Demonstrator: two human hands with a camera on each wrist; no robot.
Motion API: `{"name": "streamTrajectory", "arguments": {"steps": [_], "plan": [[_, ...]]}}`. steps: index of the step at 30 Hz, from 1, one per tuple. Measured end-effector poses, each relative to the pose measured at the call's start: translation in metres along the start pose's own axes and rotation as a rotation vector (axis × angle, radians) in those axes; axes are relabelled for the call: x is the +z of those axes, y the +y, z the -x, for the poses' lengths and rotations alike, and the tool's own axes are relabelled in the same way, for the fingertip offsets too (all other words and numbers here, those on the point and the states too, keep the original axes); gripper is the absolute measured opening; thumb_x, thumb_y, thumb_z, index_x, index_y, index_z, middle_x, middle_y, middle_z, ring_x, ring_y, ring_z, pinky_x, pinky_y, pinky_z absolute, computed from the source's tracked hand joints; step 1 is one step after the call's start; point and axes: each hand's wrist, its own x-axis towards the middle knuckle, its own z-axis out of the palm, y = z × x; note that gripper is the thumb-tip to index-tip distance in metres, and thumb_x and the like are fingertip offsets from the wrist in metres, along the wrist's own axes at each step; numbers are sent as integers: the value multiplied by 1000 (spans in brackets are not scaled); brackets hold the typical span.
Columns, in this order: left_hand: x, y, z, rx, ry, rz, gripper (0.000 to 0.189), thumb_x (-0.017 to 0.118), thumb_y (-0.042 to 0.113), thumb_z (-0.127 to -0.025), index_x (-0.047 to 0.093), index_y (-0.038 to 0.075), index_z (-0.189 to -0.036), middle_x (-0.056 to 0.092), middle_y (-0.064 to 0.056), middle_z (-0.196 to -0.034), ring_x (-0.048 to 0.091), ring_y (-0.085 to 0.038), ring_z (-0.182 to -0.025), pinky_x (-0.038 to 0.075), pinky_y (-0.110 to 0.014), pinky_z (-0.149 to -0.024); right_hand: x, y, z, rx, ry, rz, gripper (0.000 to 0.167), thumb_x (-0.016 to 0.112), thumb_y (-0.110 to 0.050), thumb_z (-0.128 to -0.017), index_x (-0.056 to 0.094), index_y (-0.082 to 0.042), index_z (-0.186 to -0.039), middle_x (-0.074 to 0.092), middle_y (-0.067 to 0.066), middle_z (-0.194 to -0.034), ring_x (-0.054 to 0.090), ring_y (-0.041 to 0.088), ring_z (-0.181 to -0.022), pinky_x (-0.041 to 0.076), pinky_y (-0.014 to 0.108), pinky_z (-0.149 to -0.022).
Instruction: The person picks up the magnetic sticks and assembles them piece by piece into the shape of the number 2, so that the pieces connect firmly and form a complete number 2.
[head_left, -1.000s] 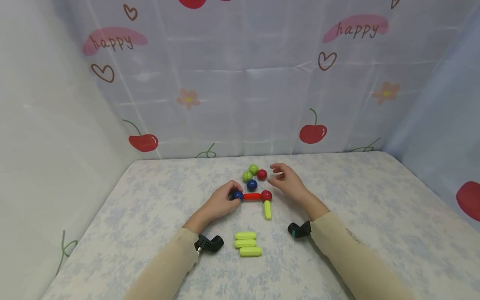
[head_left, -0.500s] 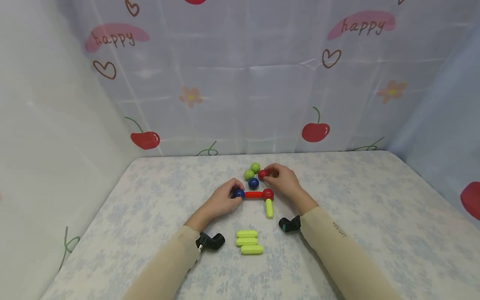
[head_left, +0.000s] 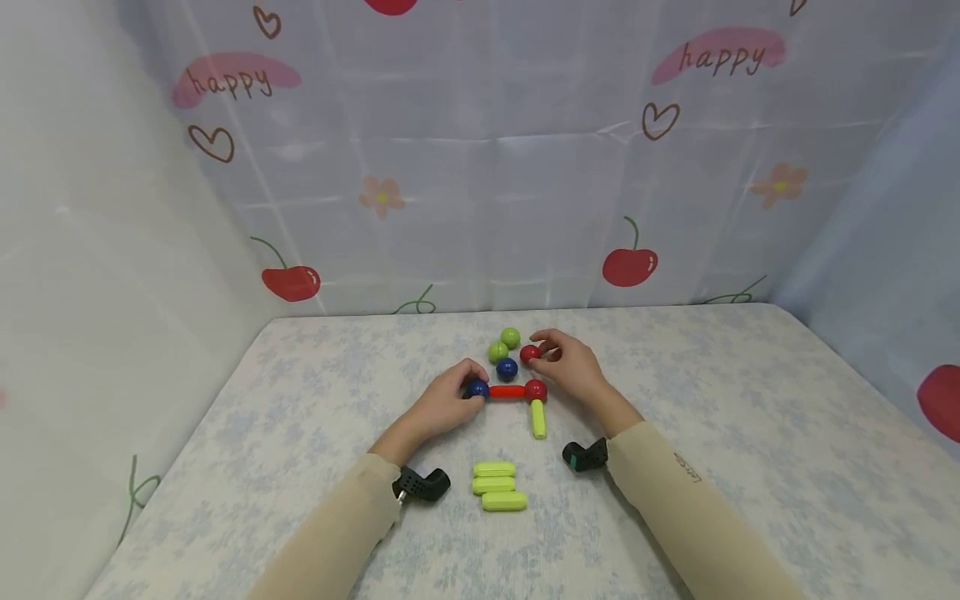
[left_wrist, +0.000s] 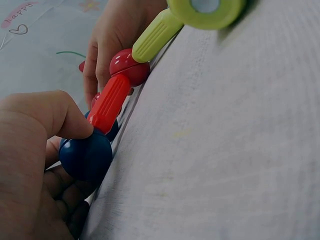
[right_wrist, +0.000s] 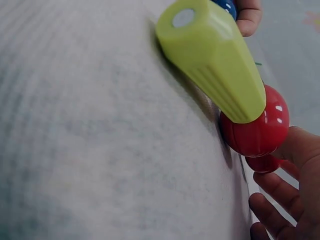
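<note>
My left hand (head_left: 446,396) pinches a dark blue ball (left_wrist: 86,156) between thumb and fingers. A red ridged rod (left_wrist: 108,104) joins that ball to a red ball (head_left: 536,391). From this red ball a yellow-green rod (right_wrist: 215,65) extends toward me, with a silvery disc in its free end. Just beyond, my right hand (head_left: 573,367) holds a second red ball (head_left: 529,355) between thumb and fingers; in the right wrist view this ball (right_wrist: 263,164) is partly hidden behind the joined one.
Two green balls (head_left: 498,352) and another blue ball (head_left: 507,369) lie close to the right hand's ball. Nearer to me, several yellow-green rods (head_left: 493,485) lie side by side on the cloth-covered table (head_left: 300,417). A printed curtain (head_left: 480,208) hangs behind its far edge.
My right hand has come in from the right and taken hold of the loose red ball, which has shifted slightly toward me. The left hand still holds the blue ball in place.
</note>
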Motion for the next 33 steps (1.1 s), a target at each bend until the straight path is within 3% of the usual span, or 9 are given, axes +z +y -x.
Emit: {"name": "streamTrajectory", "arguments": {"steps": [8, 16, 27, 33], "plan": [[1, -1, -1, 5, -2, 2, 26, 62, 10, -87, 58, 18, -111, 63, -1, -112, 55, -17, -100, 45, -37, -94, -5, -2, 12, 0, 7, -56, 37, 69, -25, -94, 63, -18, -130, 66, 8, -118, 61, 24, -104, 54, 36, -86], [1, -1, 0, -7, 18, 10, 28, 61, 7, -86, 57, 17, -111, 62, -2, -114, 56, -18, -102, 46, -39, -94, -20, -13, 42, -33, -9, -159, 36, 71, -25, -93, 61, -17, -126, 66, 8, -113, 61, 23, -99, 50, 32, -83], [2, 2, 2, -26, 25, 17, 26, 59, 6, -86, 54, 16, -109, 59, -6, -113, 55, -20, -100, 47, -36, -88, -22, -9, 87, -122, -141, -196, 32, 75, -17, -89, 61, -15, -118, 66, 3, -108, 60, 18, -92, 51, 27, -78], [1, 1, 2, -17, 35, 5, 26, 60, 5, -84, 54, 15, -107, 58, -6, -110, 55, -20, -98, 47, -35, -85, -19, -4, 96, -198, -237, -216, 31, 77, -22, -89, 62, -19, -116, 66, 0, -100, 61, 17, -87, 51, 25, -73]]}}
